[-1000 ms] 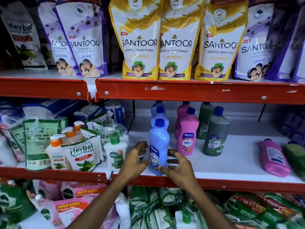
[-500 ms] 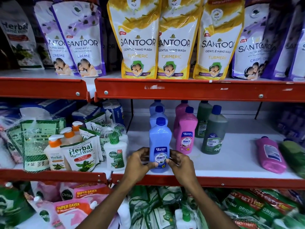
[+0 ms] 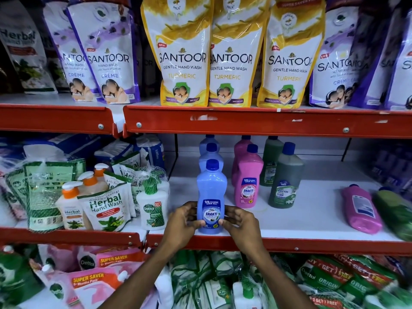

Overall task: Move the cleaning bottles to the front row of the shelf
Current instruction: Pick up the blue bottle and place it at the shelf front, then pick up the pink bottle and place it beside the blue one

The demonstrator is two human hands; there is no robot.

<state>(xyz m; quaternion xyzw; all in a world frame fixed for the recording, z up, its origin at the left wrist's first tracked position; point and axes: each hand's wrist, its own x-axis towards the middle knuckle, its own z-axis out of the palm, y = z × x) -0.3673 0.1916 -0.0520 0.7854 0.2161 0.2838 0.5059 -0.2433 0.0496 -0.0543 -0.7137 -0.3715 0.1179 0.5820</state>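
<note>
A blue Shakti bottle [image 3: 211, 192] stands upright at the front edge of the white middle shelf [image 3: 312, 221], its label facing me. My left hand [image 3: 184, 221] and my right hand [image 3: 239, 224] clasp its base from either side. Two more blue bottles [image 3: 210, 156] line up behind it. To the right stand a pink bottle [image 3: 249, 179], with another pink one behind, and a dark green bottle [image 3: 285, 181], with a second green one behind. A pink bottle [image 3: 361, 208] and a green bottle [image 3: 394, 210] lie on their sides at the far right.
Herbal hand wash pouches [image 3: 107, 206] and pump bottles [image 3: 152, 204] crowd the shelf to the left. Santoor refill pouches [image 3: 229, 54] fill the shelf above its red rail [image 3: 267, 122]. Dettol packs [image 3: 330, 279] fill the shelf below.
The blue bottle was turned so its label faces front and now stands at the shelf's front edge. Both hands closed in around its base.
</note>
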